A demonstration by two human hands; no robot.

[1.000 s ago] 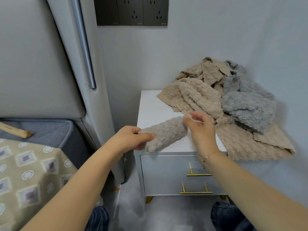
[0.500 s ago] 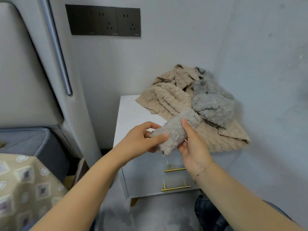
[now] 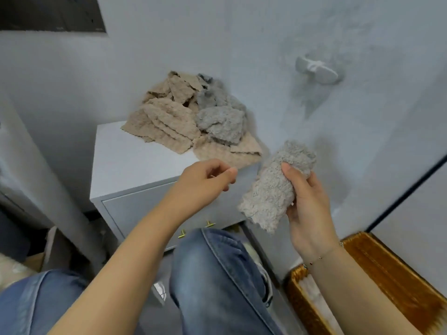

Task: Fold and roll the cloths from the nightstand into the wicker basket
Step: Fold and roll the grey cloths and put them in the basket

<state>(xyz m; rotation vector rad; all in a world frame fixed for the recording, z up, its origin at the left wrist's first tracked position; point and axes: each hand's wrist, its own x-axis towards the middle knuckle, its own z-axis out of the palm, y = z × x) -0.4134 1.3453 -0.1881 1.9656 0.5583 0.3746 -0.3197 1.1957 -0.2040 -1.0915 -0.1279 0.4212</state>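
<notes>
Nearest the camera are the person's knees in blue jeans (image 3: 217, 274), and at the lower right stands the wicker basket (image 3: 396, 281), its rim partly hidden behind the right forearm. Above it the right hand (image 3: 306, 204) grasps the rolled cloth (image 3: 278, 187) (beige-grey, fluffy), thumb pressed into its upper end, holding it in the air to the right of the nightstand (image 3: 135, 163). The left hand (image 3: 205, 182) hangs over the nightstand's front edge, fingers loosely curled, holding nothing. Farther back, a pile of cloths (image 3: 193, 122), beige and grey, lies crumpled on the nightstand against the wall.
</notes>
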